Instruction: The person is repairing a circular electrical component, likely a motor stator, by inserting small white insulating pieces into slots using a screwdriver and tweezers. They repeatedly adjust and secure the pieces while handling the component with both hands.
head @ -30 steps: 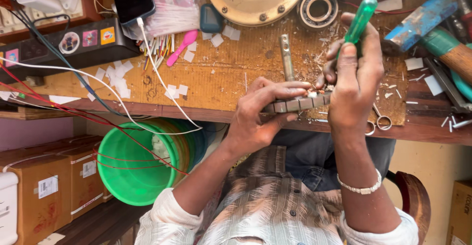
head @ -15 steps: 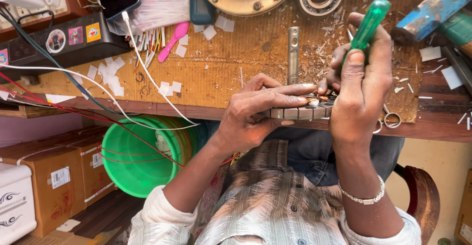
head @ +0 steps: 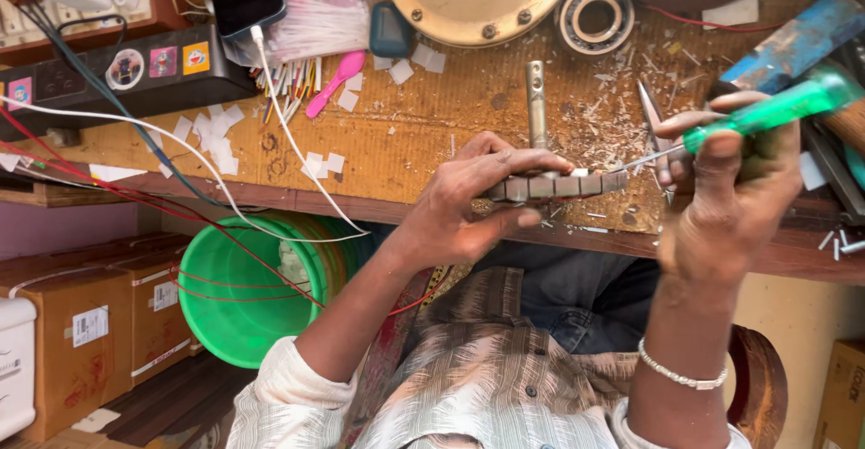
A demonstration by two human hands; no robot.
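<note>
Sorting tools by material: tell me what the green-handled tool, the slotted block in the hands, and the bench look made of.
Green-handled tool: translucent glossy plastic handle, thin bright shaft, likely steel.
Slotted block: dull grey segments, probably metal; hard to confirm.
Bench: worn, scratched brown wood or fibreboard, littered with pale shavings.

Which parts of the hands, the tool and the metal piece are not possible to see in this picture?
Head view:
- Slotted metal piece: far side hidden by the left hand.
- Screwdriver: handle end blurred; grip covered by the right hand.
- Blade tip: too thin to see where it touches.
- Hammer: cut off by edge.
</note>
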